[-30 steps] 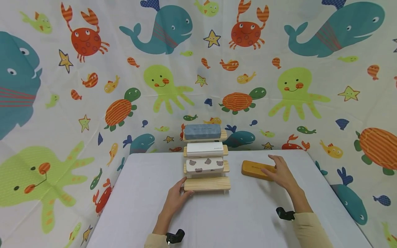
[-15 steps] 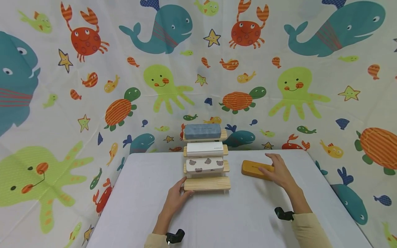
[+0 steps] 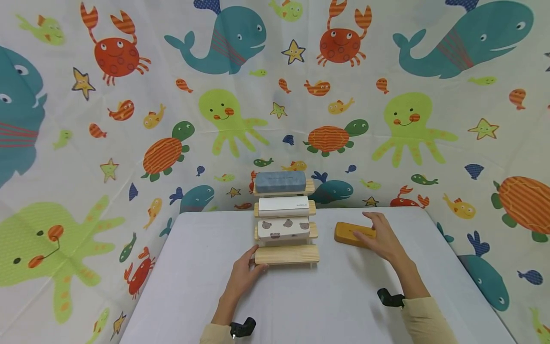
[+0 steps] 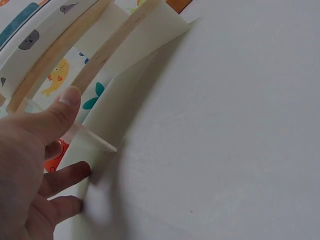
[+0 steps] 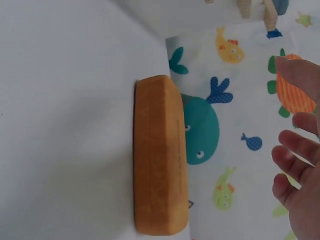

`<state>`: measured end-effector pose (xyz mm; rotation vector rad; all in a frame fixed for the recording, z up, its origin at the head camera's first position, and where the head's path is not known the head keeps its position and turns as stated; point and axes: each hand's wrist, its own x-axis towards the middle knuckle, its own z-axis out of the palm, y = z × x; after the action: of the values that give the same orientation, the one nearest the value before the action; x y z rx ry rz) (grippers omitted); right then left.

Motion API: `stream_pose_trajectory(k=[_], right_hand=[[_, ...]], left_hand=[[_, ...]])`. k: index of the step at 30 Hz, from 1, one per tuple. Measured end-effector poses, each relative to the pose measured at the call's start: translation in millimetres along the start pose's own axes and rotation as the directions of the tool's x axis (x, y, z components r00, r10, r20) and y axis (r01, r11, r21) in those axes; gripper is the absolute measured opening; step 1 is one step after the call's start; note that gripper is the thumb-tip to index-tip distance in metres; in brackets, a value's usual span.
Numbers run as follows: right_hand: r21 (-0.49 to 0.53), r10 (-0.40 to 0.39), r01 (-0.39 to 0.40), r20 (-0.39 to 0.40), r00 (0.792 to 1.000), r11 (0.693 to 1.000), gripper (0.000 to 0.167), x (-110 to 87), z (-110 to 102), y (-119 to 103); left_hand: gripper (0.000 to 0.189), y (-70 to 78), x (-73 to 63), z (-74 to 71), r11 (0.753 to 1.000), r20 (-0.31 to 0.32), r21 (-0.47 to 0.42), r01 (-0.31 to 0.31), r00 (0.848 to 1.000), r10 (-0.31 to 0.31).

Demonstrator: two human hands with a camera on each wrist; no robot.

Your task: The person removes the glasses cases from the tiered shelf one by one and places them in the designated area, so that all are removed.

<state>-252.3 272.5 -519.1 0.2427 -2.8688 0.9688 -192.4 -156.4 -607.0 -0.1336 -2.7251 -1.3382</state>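
My left hand point(image 3: 242, 277) holds the left end of a tiered wooden display rack point(image 3: 289, 254). In the left wrist view its thumb point(image 4: 67, 102) presses on the front edge of the bottom shelf, which bears nothing. Three glasses cases stand on the upper shelves: a blue one point(image 3: 280, 182) on top, a plain white one point(image 3: 281, 207) below, then a white one with bear prints point(image 3: 279, 229). A mustard-yellow glasses case point(image 3: 345, 232) lies on the table right of the rack. Over its right end hovers my right hand point(image 3: 386, 241), fingers spread and apart from the case point(image 5: 160, 155).
A white-covered table point(image 3: 206, 234) carries everything. Behind it hangs a white curtain point(image 3: 172, 100) printed with sea animals. Each wrist wears a small black camera, such as the left one point(image 3: 243, 327).
My right hand has shifted slightly to the left over the mustard-yellow glasses case. The left hand stays at the rack, and the cases have not moved.
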Motion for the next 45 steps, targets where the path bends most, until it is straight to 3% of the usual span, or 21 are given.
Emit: stream_pose_trajectory(k=[22, 31, 45], right_hand=[[0.038, -0.052, 0.053, -0.026, 0.998, 0.998, 0.074, -6.5, 12, -26], [0.025, -0.051, 0.051, -0.011, 0.999, 0.998, 0.078, -6.4, 18, -37], [0.052, -0.098, 0.099, -0.004, 0.995, 0.994, 0.072, -4.9, 35, -51]], left_hand=[[0.077, -0.4, 0.0, -0.1, 1.0, -0.007, 0.01, -0.011, 1.0, 0.011], [0.076, -2.5, 0.6, 1.8, 1.0, -0.012, 0.016, -0.021, 1.0, 0.021], [0.077, -1.3, -0.2, 2.8, 1.0, -0.011, 0.009, 0.005, 1.0, -0.005]])
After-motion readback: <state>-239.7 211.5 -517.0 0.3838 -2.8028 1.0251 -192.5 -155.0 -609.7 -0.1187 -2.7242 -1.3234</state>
